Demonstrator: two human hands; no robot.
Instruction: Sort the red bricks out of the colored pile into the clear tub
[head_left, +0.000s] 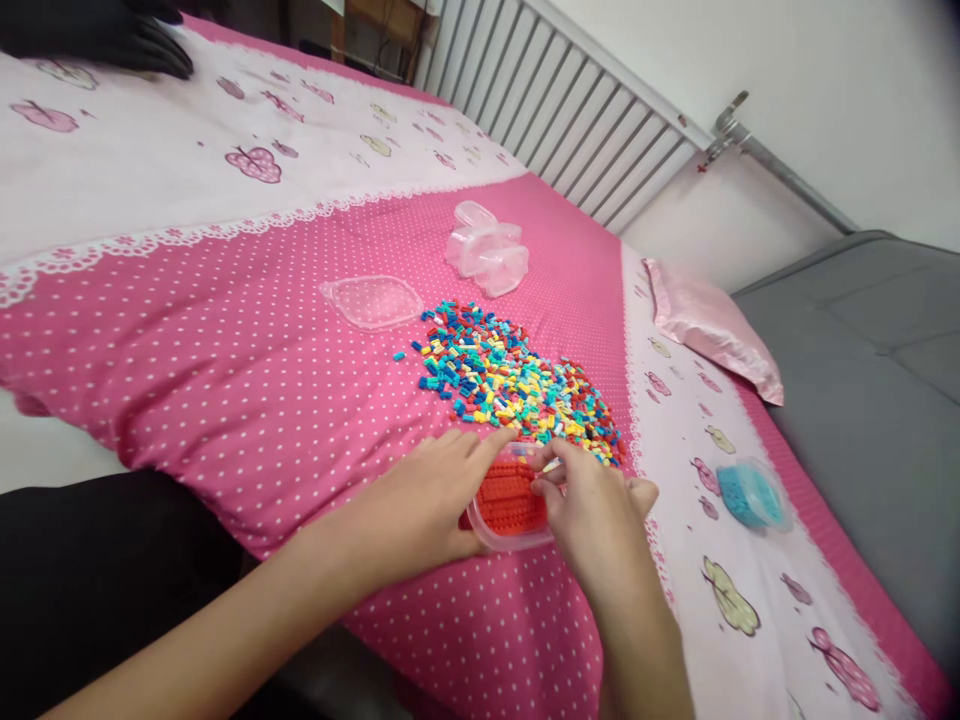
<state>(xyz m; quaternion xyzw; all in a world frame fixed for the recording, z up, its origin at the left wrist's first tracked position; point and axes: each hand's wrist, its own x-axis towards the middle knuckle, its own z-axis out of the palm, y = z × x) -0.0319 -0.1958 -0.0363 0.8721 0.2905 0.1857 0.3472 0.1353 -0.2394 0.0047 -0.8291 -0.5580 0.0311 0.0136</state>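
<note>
A clear plastic container [517,541] stands at the bed's near edge, with red toy bricks [510,497] packed in rows inside. My left hand [431,490] grips its left side, thumb low and fingers along the rim. Over the container's right side, my right hand [592,495] is closed in a pinch. Something small and pale shows at its fingertips, too small to name surely. Just beyond the container spreads a heap of loose toy bricks [517,380] in blue, teal, yellow, red and white.
A clear lid [375,302] lies left of the heap, and several clear containers [487,250] sit behind it. At right stands a container of blue bricks [752,495]. A pink pillow [712,330] rests near the grey headboard [862,400]. Someone's black-gloved hand [97,40] is at upper left.
</note>
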